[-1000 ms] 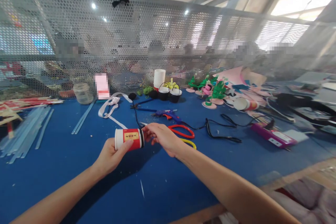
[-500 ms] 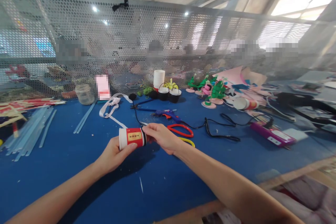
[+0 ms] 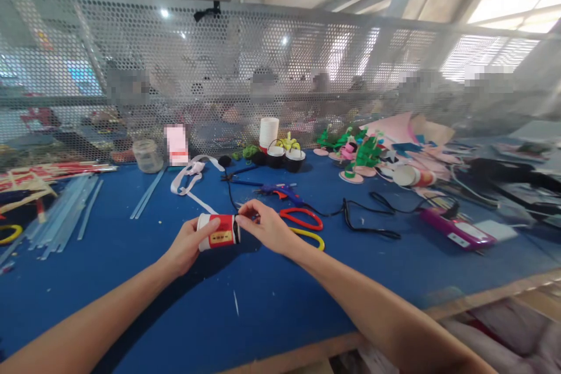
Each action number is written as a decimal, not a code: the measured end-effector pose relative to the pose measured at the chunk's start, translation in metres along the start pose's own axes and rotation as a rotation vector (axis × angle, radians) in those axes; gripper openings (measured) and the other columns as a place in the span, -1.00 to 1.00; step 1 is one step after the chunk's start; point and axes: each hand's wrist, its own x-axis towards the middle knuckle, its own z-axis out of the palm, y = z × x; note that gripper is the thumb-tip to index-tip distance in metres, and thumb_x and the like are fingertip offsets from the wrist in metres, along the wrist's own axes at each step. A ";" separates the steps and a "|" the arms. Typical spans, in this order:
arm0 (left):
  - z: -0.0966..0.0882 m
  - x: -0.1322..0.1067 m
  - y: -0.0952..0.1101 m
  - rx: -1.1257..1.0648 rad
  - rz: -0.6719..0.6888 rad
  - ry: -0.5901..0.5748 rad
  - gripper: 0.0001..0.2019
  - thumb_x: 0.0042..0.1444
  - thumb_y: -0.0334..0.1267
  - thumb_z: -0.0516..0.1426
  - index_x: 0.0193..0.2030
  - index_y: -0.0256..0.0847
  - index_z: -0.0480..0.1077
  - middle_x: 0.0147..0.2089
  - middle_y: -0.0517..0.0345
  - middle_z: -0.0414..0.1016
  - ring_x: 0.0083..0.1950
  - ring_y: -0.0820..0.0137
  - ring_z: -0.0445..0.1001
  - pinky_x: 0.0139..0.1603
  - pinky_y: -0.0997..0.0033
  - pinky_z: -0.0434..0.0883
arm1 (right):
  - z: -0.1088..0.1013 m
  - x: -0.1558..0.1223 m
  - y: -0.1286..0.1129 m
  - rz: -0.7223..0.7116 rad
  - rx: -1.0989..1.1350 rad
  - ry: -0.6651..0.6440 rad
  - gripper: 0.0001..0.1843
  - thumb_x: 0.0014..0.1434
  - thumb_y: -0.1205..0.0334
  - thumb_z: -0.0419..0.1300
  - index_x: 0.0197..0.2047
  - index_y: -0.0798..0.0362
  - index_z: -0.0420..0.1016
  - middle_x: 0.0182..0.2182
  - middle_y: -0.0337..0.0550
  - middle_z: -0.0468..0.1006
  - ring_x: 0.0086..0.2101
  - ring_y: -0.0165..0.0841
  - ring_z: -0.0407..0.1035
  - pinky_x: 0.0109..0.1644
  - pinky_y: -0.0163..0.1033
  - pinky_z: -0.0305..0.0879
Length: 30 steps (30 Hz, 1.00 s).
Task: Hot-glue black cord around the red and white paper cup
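Note:
My left hand [image 3: 189, 244] is wrapped round a red and white paper cup [image 3: 219, 231] that lies on its side just above the blue table [image 3: 131, 280]. The cup's dark end points right. My right hand [image 3: 265, 225] pinches at that dark end with thumb and fingertips closed. What the fingers pinch is too small to make out. Red-handled and yellow-handled scissors [image 3: 304, 223] lie just right of my right hand.
A blue glue gun [image 3: 280, 190] with a black cable [image 3: 368, 219] lies behind the hands. Clear glue sticks [image 3: 65, 210] lie at left, a white ribbon [image 3: 190, 178] and a jar [image 3: 148, 155] further back. Paper crafts [image 3: 363, 152] pile at right. A perforated screen [image 3: 280, 70] closes the far side.
The cup has turned in my left hand, so its label faces lower. Both hands stayed at the cup, and the view shifted slightly to the right.

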 end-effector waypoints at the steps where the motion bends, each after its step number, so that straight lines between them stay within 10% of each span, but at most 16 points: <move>1: -0.001 0.000 -0.001 0.010 0.003 0.002 -0.73 -0.27 -0.16 0.27 -0.48 -0.34 0.44 -0.58 0.16 0.51 -0.58 0.49 0.41 -0.54 0.57 0.32 | 0.000 0.000 0.001 -0.002 -0.007 0.001 -0.84 0.00 0.20 0.09 -0.34 0.12 0.32 -0.40 -0.15 0.42 -0.38 -0.40 0.31 -0.32 -0.31 0.21; 19: 0.005 -0.005 -0.004 0.228 0.001 -0.039 -0.75 -0.25 -0.19 0.24 -0.43 -0.32 0.44 -0.52 0.18 0.51 -0.46 0.39 0.44 -0.36 0.45 0.33 | 0.007 0.009 -0.026 0.044 0.486 -0.296 -0.67 0.16 0.17 -0.13 -0.17 0.12 0.37 -0.18 -0.09 0.44 -0.16 -0.41 0.32 -0.01 -0.25 0.18; 26: 0.006 -0.002 -0.005 0.193 -0.033 0.037 -0.78 -0.24 -0.20 0.24 -0.50 -0.33 0.41 -0.63 0.22 0.47 -0.58 0.43 0.41 -0.47 0.47 0.32 | 0.007 0.008 -0.029 -0.106 -0.020 -0.216 -0.72 0.12 0.29 -0.07 -0.14 0.11 0.34 -0.18 -0.09 0.44 -0.20 -0.43 0.34 -0.08 -0.32 0.20; 30: 0.006 -0.002 0.000 0.183 -0.036 0.071 -0.75 -0.21 -0.13 0.22 -0.51 -0.32 0.40 -0.62 0.20 0.49 -0.57 0.43 0.43 -0.47 0.47 0.34 | -0.028 0.020 -0.014 0.057 -0.337 0.007 -0.72 0.12 0.33 -0.10 -0.18 0.07 0.37 -0.37 -0.20 0.48 -0.41 -0.47 0.38 -0.24 -0.35 0.23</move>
